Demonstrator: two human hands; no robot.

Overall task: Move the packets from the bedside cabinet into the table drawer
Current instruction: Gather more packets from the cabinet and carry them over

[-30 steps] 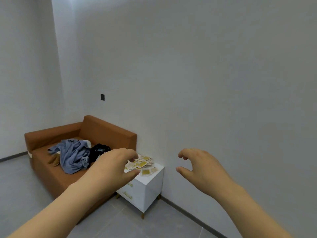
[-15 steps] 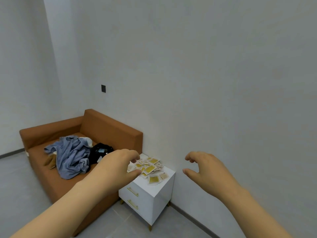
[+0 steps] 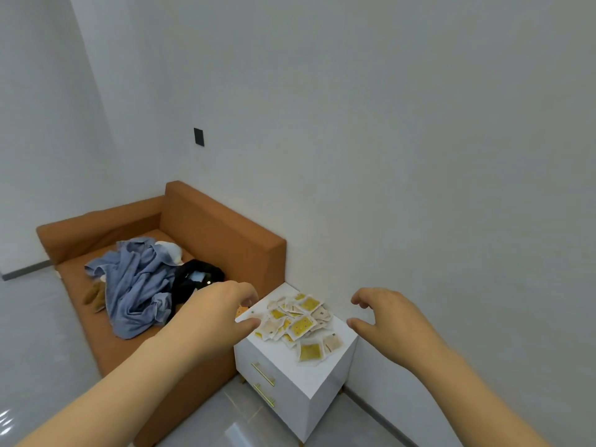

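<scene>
Head view: left hand (image 3: 219, 312) and right hand (image 3: 392, 316) flank the packets (image 3: 300, 324) on the bedside cabinet (image 3: 280, 355), each grip apart, empty.

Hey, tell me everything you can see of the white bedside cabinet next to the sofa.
The bedside cabinet is a white, smooth-faced box standing upright on the grey floor, between the brown sofa and the wall. Its front shows two shut drawers, each with a slim gold handle. A loose heap of yellow and pale packets covers much of its top. The left hand and right hand hover at either side, empty; whether they touch it is unclear.
</scene>
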